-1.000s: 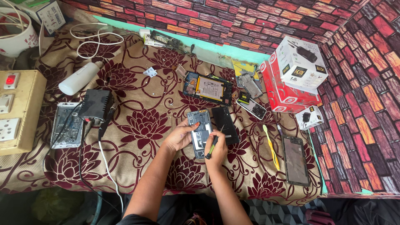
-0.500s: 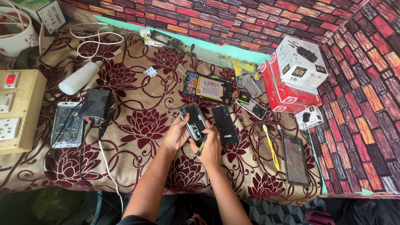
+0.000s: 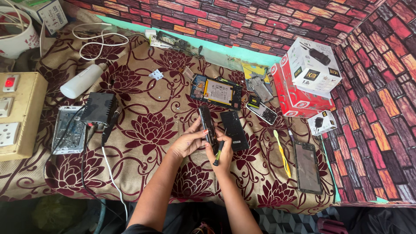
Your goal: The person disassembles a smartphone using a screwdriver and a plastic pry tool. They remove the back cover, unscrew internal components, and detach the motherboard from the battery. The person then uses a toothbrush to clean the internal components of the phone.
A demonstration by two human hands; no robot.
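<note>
The phone is a slim dark handset, tilted up on its long edge above the flowered cloth, its narrow side facing up. The screwdriver is short, with a green and black handle, slanting down and leftward, its upper end against the phone's lower part.

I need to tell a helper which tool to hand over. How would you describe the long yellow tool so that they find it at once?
Start at the stack of red and white boxes at the right of the flowered cloth. Below them, between the black back cover near the hands and the dark phone screen, lies the yellow tool. It is the only thin, bright yellow strip there, slim among flat dark phone parts.
</note>
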